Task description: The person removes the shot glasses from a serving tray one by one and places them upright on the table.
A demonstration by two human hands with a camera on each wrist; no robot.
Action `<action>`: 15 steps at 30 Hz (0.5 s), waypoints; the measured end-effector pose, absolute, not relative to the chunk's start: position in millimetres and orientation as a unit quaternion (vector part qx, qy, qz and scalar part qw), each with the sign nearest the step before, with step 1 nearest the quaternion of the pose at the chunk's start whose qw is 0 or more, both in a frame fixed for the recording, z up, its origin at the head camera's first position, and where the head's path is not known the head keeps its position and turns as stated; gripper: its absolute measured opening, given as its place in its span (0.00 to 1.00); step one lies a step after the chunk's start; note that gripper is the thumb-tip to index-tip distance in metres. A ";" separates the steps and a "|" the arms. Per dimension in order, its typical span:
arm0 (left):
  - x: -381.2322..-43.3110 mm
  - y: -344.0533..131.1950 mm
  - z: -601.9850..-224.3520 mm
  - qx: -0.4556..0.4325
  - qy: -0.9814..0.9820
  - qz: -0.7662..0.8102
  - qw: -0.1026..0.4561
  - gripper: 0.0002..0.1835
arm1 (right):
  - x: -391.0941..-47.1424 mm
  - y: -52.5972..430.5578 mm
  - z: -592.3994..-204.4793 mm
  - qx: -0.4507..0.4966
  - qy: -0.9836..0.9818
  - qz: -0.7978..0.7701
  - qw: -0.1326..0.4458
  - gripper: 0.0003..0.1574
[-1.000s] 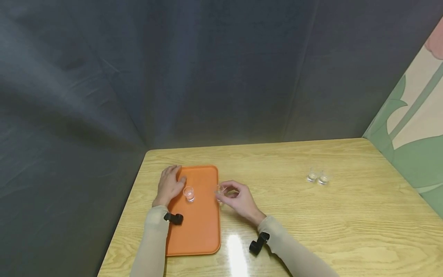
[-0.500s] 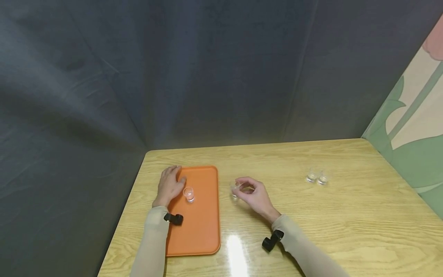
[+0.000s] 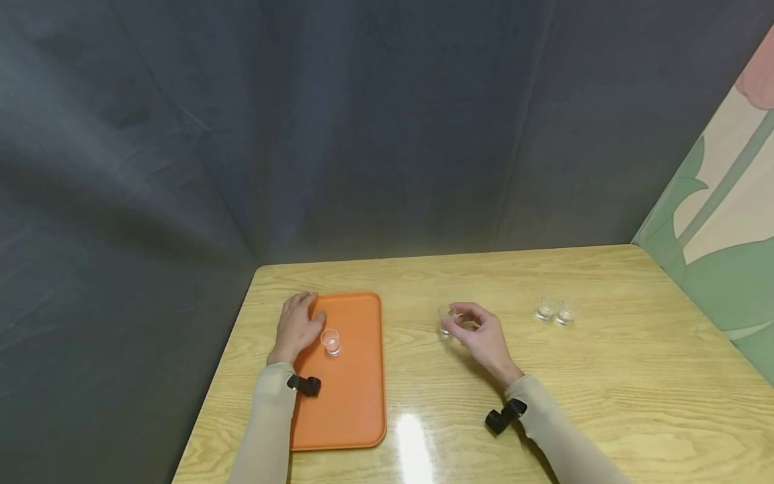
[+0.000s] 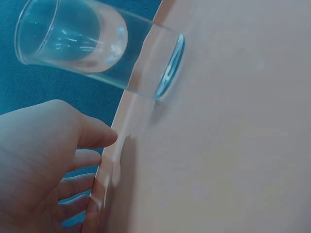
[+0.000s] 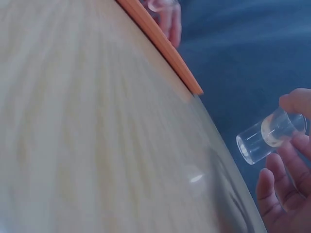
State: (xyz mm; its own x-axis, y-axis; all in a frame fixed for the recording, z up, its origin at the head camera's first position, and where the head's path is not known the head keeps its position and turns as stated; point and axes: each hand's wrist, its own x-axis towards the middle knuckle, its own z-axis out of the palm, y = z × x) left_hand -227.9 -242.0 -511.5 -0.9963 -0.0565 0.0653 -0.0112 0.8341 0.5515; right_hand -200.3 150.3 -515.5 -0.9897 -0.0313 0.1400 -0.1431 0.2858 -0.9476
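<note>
Between thumb and fingertips, my right hand (image 3: 484, 339) pinches a small clear shot glass (image 3: 445, 328) near its rim, to the right of the orange tray (image 3: 345, 417). The right wrist view shows that glass (image 5: 255, 143) held off the table, the thumb on one side and fingers on the other. My left hand (image 3: 295, 331) rests at the tray's left rim, its fingers fairly straight along the outside and the thumb (image 4: 99, 133) over the rim. Beside that thumb, another clear shot glass (image 3: 332, 344) stands upright on the tray, apart from the hand.
Two more clear shot glasses stand close together toward the table's back right, a left one (image 3: 544, 311) and a right one (image 3: 565, 316). Dark cloth (image 3: 387, 134) hangs behind and left of the wooden table (image 3: 605, 403). A patterned panel (image 3: 725, 235) borders the right.
My right hand has carried its shot glass rightward, from the tray's right rim out over the table. The left hand, tray and other glasses stay in place.
</note>
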 end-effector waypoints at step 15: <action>-228.8 -242.0 -513.3 0.017 -0.958 -0.283 0.036 0.31 | -203.2 207.6 -506.3 -0.047 -0.809 0.579 0.089 0.31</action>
